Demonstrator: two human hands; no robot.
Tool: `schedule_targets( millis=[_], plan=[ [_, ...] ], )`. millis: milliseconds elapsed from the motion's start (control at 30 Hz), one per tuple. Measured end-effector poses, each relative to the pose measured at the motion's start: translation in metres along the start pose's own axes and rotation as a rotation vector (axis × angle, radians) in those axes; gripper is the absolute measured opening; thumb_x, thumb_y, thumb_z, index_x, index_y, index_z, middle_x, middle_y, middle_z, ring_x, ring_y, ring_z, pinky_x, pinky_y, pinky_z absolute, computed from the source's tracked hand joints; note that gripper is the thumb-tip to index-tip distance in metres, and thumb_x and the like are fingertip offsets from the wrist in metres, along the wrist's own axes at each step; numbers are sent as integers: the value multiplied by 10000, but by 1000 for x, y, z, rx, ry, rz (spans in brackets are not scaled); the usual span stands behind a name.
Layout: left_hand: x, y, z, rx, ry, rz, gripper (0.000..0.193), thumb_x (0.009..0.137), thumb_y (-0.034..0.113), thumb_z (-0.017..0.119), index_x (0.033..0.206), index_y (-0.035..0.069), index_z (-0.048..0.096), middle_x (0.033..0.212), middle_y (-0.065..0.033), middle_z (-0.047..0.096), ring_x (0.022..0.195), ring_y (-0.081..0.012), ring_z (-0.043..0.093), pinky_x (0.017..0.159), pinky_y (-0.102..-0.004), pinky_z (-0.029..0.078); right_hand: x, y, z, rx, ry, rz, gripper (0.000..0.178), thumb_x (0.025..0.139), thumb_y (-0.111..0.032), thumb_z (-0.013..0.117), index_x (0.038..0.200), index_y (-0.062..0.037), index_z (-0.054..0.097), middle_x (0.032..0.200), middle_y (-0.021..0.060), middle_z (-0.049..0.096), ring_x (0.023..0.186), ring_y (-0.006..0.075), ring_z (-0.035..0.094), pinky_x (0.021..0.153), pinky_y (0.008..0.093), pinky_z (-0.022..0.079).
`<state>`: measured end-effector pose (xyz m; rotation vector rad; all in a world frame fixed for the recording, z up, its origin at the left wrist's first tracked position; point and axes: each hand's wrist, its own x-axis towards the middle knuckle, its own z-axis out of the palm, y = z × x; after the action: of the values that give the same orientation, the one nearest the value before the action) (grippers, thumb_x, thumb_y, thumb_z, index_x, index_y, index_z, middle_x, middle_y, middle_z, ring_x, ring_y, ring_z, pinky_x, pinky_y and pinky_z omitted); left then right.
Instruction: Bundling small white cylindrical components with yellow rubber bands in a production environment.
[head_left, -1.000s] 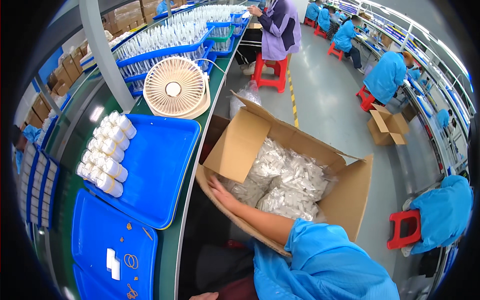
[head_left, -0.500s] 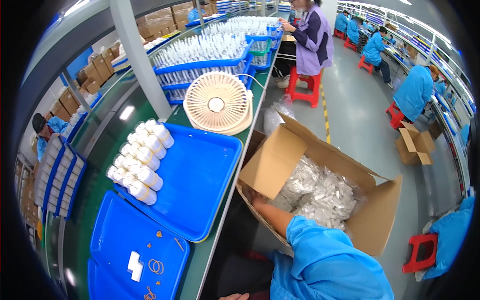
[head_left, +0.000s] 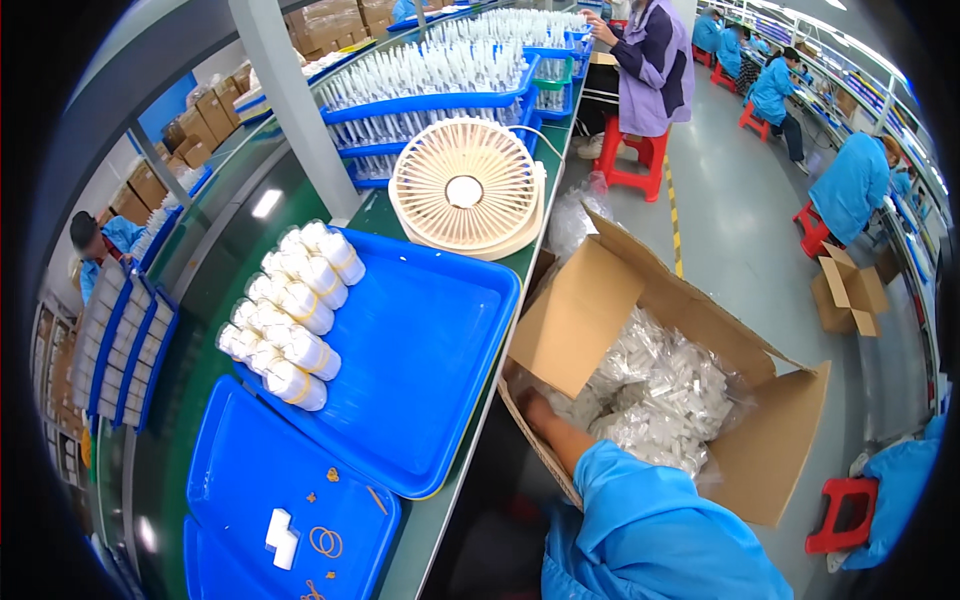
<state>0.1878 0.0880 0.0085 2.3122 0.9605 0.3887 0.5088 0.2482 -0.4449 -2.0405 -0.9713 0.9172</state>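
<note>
My right hand (head_left: 543, 412) reaches into an open cardboard box (head_left: 775, 465) on the right, at its near left side. A box flap and the box wall hide its fingers, so what they hold does not show. Small clear plastic packets (head_left: 665, 400) with pale contents fill the box in a heap. A blue sleeve (head_left: 650, 525) covers my right forearm. My left hand is out of view. Left of the box, a blue tray (head_left: 430, 370) on the green bench carries rows of white bundles (head_left: 290, 310) in clear wrap, some with yellowish bands.
A nearer blue tray (head_left: 235, 455) holds rubber bands (head_left: 325, 541) and small white pieces (head_left: 282, 538). Behind stand a cream fan (head_left: 465, 190) and blue crates (head_left: 430, 105) of upright clear-and-white items. A person in purple (head_left: 650, 70) sits on a red stool (head_left: 636, 165); others work beyond.
The whole view has shifted, so bench and box sit farther right in the picture. My left hand, partly seen at the lower edge before, has left the view. My right hand stays inside the box.
</note>
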Motion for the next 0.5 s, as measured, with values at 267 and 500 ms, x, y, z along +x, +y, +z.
schedule_targets(
  millis=[267, 500],
  plan=[
    [-2, -8, 0, 5, 3, 28, 227, 754, 1, 616, 981, 22, 609, 927, -141, 617, 853, -314, 590, 772, -384, 466, -53, 3, -97, -10, -245, 292, 434, 814, -324, 620, 1113, -13, 570, 809, 121, 603, 490, 188, 496, 377, 321, 384],
    [-10, 0, -7, 29, -23, 102, 224, 756, 0, 613, 979, 23, 607, 931, -140, 614, 853, -313, 590, 771, -385, 466, -97, -130, -225, 325, -55, 145, 318, 900, -364, 510, 742, -91, 553, 555, -13, 426, 413, 100, 340, 359, 279, 268]
  ],
)
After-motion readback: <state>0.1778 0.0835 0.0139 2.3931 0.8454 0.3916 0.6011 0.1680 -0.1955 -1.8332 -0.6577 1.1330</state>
